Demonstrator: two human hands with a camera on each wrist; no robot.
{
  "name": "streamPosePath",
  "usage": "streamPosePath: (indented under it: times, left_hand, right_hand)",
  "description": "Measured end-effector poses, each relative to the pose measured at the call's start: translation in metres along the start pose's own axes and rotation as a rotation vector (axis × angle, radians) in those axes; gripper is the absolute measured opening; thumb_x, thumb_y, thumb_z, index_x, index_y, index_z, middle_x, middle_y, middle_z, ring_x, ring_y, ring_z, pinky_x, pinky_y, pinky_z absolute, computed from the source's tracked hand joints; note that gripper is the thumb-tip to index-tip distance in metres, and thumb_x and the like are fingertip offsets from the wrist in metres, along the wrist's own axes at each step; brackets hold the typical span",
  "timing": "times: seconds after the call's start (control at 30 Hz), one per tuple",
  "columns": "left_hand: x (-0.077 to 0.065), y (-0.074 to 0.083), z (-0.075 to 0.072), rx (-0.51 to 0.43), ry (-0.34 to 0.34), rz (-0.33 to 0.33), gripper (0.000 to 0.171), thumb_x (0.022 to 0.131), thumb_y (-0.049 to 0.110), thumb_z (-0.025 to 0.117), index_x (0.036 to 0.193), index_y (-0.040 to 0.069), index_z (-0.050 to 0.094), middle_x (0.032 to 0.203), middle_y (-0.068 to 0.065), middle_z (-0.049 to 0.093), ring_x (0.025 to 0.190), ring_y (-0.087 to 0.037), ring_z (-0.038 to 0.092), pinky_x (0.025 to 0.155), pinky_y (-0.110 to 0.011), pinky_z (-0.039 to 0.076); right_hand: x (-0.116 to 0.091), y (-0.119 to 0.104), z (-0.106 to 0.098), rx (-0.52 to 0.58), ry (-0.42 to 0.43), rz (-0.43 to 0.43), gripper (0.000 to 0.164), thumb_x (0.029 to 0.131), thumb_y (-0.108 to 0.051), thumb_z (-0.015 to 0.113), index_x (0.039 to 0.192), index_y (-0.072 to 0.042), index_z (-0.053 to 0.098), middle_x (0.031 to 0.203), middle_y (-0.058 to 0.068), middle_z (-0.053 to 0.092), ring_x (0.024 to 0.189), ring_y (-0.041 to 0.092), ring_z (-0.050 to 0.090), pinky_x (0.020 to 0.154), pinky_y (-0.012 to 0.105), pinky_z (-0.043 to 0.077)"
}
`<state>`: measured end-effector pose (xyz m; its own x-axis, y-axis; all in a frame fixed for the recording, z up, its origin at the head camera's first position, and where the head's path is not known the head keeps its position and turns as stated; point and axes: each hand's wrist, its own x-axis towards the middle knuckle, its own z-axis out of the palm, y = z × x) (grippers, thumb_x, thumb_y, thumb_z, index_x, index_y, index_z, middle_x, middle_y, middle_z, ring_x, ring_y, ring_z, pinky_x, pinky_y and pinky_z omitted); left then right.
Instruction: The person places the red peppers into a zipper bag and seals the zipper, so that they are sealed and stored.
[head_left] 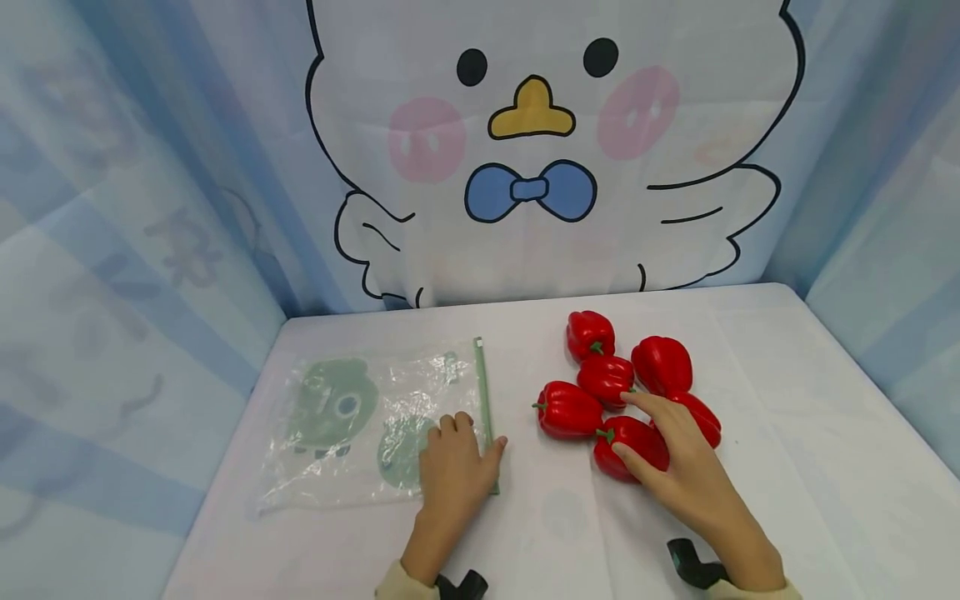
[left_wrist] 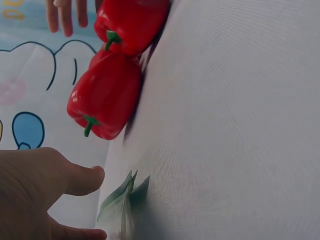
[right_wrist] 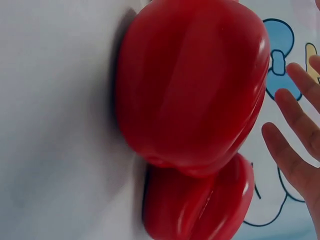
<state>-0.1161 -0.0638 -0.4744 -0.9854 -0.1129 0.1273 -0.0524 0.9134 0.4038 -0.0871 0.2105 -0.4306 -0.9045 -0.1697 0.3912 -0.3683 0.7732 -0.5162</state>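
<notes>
A clear plastic zip bag [head_left: 348, 479] with green cartoon prints lies flat at the left of the table. My left hand [head_left: 457, 471] is over its right end, thumb beside the green zip strip [head_left: 482, 379]; in the left wrist view the thumb and a finger stand apart with the bag's green edge [left_wrist: 137, 192] just beyond them. Several red bell peppers [head_left: 567, 410] with green stems sit clustered at the right. Above the nearest bell pepper [head_left: 626, 442] my right hand [head_left: 686, 471] spreads its thumb and fingers. The right wrist view shows those fingers [right_wrist: 295, 130] extended and apart from the pepper [right_wrist: 192, 85].
A white cloth covers the table [head_left: 787, 467]. Behind it hangs a curtain [head_left: 540, 250] printed with a cartoon bird, and blue-white curtains [head_left: 112, 275] close in both sides. The bell peppers touch or crowd one another, one at the back [head_left: 590, 335].
</notes>
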Motion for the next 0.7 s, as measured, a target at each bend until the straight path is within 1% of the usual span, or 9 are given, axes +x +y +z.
streamPosePath:
  times: [0.03,0.1,0.27,0.37,0.5,0.6,0.7]
  left_hand:
    - [0.000,0.001,0.000,0.010,0.000,-0.001,0.058,0.088,0.046,0.079,0.116,-0.002,0.064,0.102,-0.017,0.064,0.092,-0.034,0.061,0.067,-0.048,0.054]
    - [-0.001,0.002,0.001,0.027,0.005,-0.001,0.056,0.087,0.044,0.080,0.115,-0.002,0.063,0.101,-0.017,0.063,0.092,-0.034,0.060,0.068,-0.048,0.054]
    - [-0.002,0.003,0.001,0.023,0.032,-0.004,0.044,0.087,0.034,0.082,0.108,0.000,0.063,0.098,-0.015,0.061,0.089,-0.033,0.058,0.066,-0.047,0.051]
    - [-0.002,0.002,0.001,-0.008,0.042,0.000,0.033,0.088,0.028,0.079,0.101,0.002,0.064,0.095,-0.014,0.061,0.087,-0.032,0.058,0.064,-0.047,0.049]
    - [-0.003,0.001,-0.002,-0.068,0.057,0.019,0.017,0.089,0.020,0.075,0.090,0.005,0.067,0.088,-0.011,0.062,0.081,-0.029,0.056,0.061,-0.044,0.046]
    - [-0.004,-0.002,-0.006,-0.126,0.055,0.022,0.011,0.088,0.016,0.074,0.084,0.007,0.069,0.081,-0.007,0.062,0.073,-0.024,0.056,0.058,-0.038,0.045]
    - [-0.006,-0.005,-0.009,-0.170,0.050,0.013,0.008,0.088,0.014,0.074,0.083,0.008,0.071,0.078,-0.003,0.064,0.068,-0.019,0.056,0.058,-0.033,0.047]
  right_hand:
    - [0.002,-0.001,0.001,-0.002,-0.006,-0.004,0.081,0.076,-0.017,0.093,0.147,-0.011,0.054,0.143,0.010,0.060,0.130,0.028,0.053,0.093,0.060,0.061]
    - [0.006,-0.003,0.002,-0.006,-0.020,-0.011,0.083,0.074,-0.016,0.093,0.147,-0.010,0.053,0.144,0.012,0.059,0.132,0.032,0.053,0.094,0.064,0.058]
    - [0.014,-0.009,0.005,-0.029,-0.061,-0.021,0.086,0.073,-0.017,0.094,0.148,-0.009,0.052,0.146,0.014,0.058,0.134,0.036,0.052,0.096,0.065,0.058]
    - [0.019,-0.010,0.009,-0.034,-0.076,-0.033,0.085,0.074,-0.019,0.095,0.147,-0.009,0.053,0.144,0.014,0.059,0.134,0.036,0.052,0.097,0.064,0.057]
    - [0.024,-0.011,0.014,-0.044,-0.086,-0.061,0.084,0.074,-0.019,0.095,0.146,-0.009,0.054,0.143,0.013,0.061,0.133,0.035,0.054,0.102,0.063,0.055]
    - [0.028,-0.012,0.017,-0.072,-0.105,-0.076,0.082,0.076,-0.022,0.094,0.146,-0.009,0.054,0.143,0.013,0.061,0.134,0.036,0.054,0.107,0.066,0.050]
    - [0.031,-0.013,0.020,-0.113,-0.119,-0.095,0.083,0.076,-0.025,0.094,0.147,-0.008,0.054,0.144,0.013,0.061,0.134,0.036,0.054,0.109,0.067,0.049]
